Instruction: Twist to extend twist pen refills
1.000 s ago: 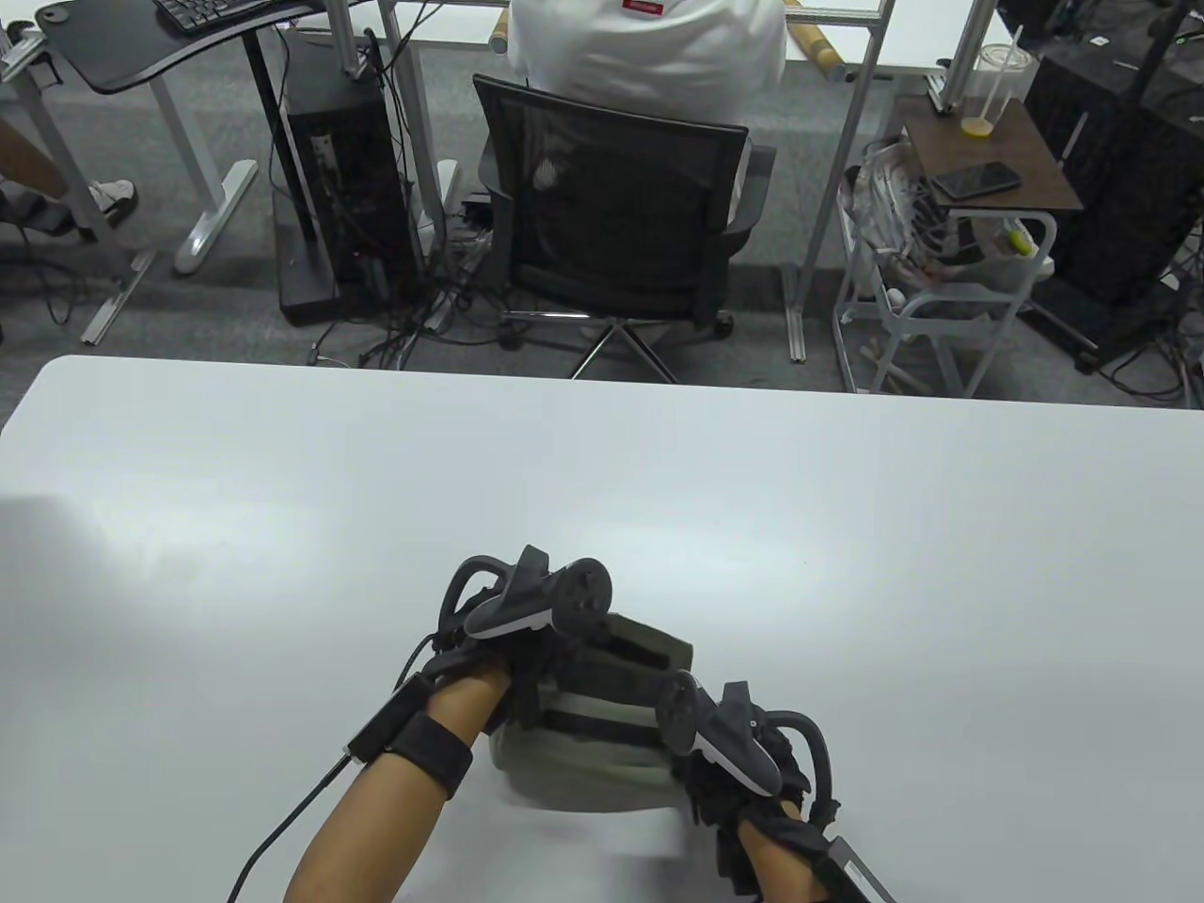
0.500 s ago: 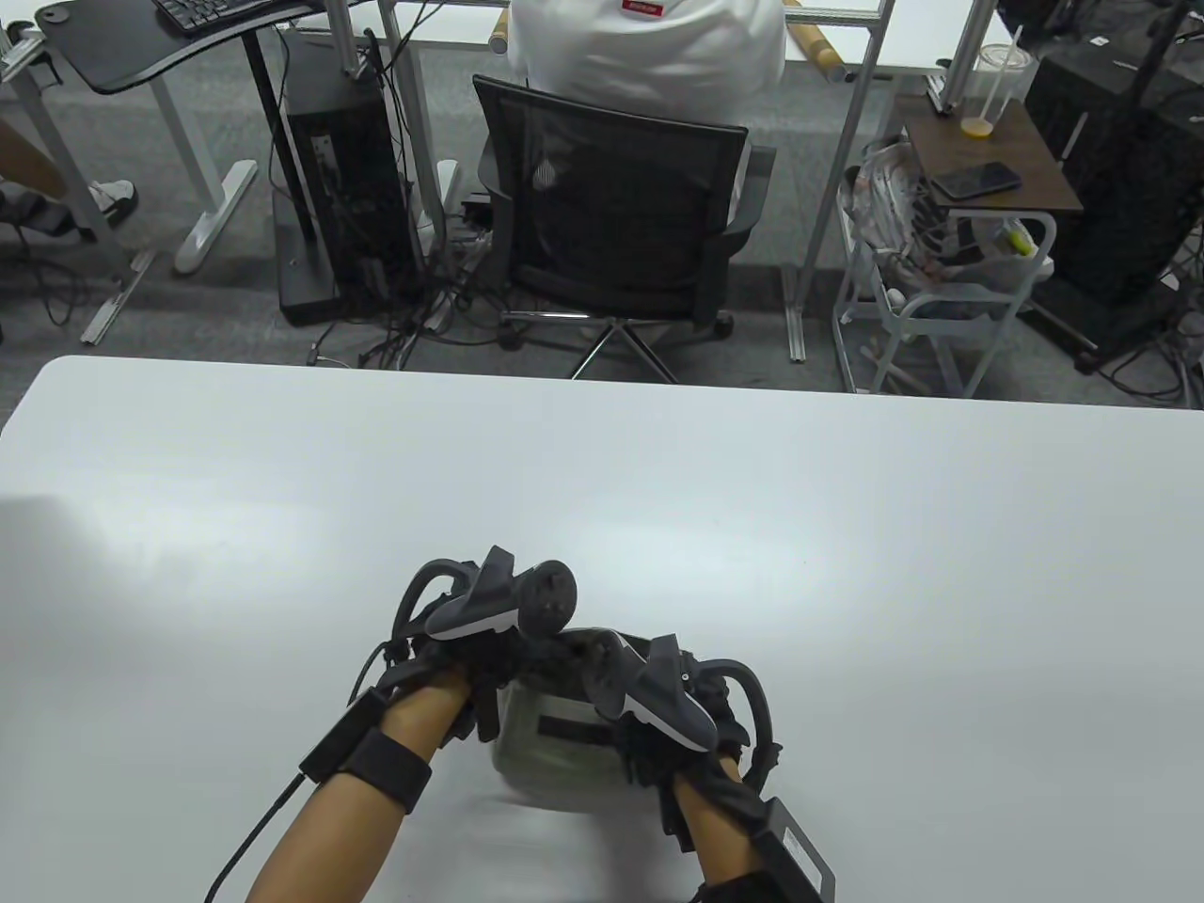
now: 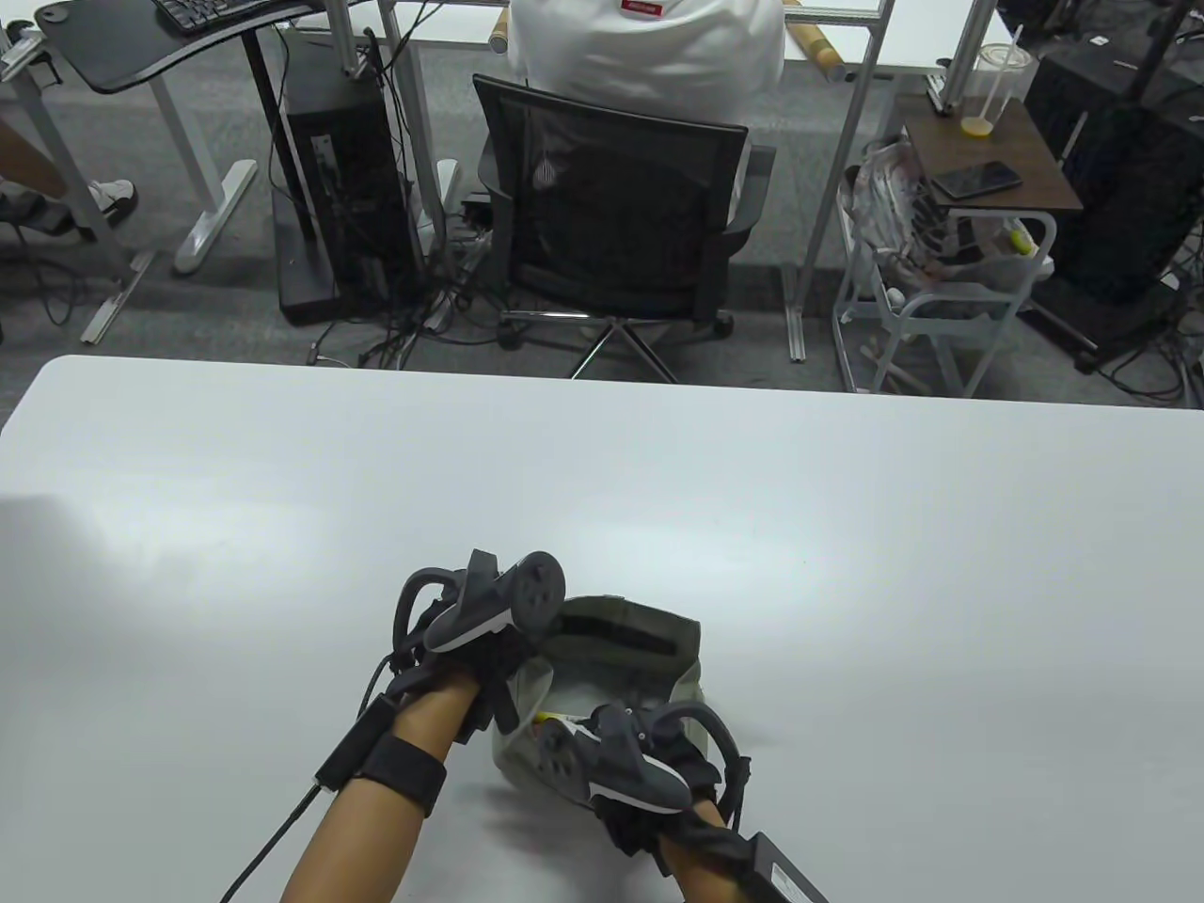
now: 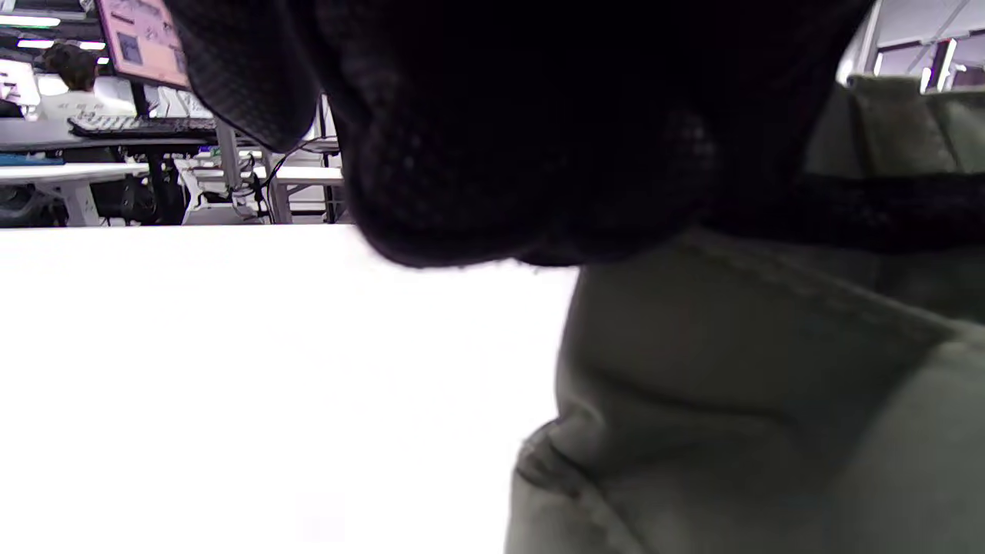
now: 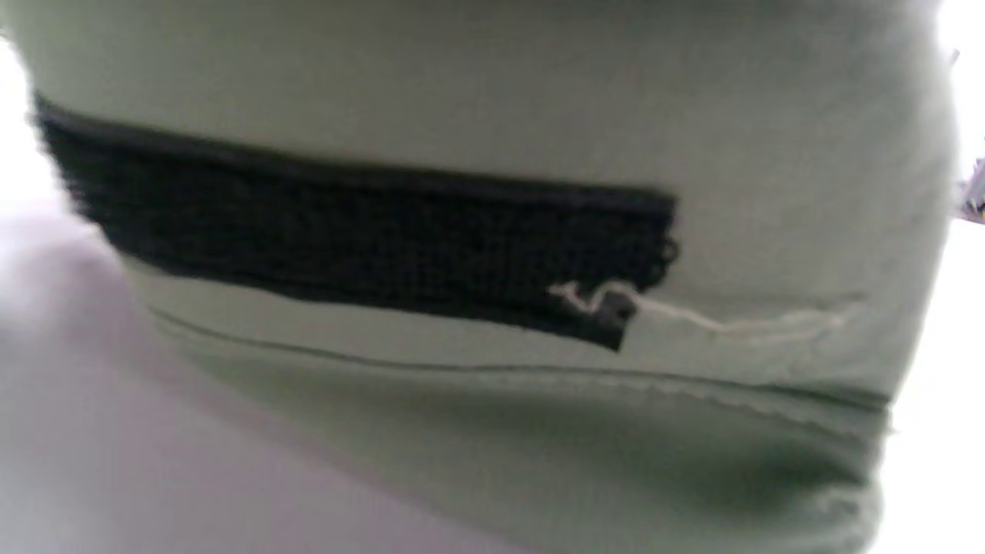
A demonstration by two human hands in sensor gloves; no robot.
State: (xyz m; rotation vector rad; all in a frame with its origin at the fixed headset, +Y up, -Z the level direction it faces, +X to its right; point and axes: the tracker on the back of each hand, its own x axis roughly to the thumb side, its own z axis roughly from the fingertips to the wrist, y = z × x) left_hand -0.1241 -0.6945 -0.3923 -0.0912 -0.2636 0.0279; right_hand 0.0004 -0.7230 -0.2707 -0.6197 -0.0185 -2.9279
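A grey-green fabric pouch (image 3: pixel 658 649) with black fastening strips lies on the white table (image 3: pixel 847 527) near the front edge, its flap lifted open. My left hand (image 3: pixel 503 663) holds the pouch's left edge; its dark gloved fingers (image 4: pixel 500 154) press against the fabric (image 4: pixel 731 385). My right hand (image 3: pixel 611 752) is over the pouch's near side, its fingers hidden under the tracker. The right wrist view shows only the pouch wall (image 5: pixel 539 100) and a black strip (image 5: pixel 346 231). A small pale, yellow-tipped thing (image 3: pixel 553 722) shows in the opening. No pen is plainly visible.
The pouch sits close to the table's front edge. Beyond the far edge stand an office chair (image 3: pixel 611 216), a computer tower (image 3: pixel 339 188) and a small cart (image 3: pixel 950 292).
The right hand has moved left and nearer, from the pouch's right side to its near edge. The flap has come open, showing the inside. The left hand has shifted slightly left.
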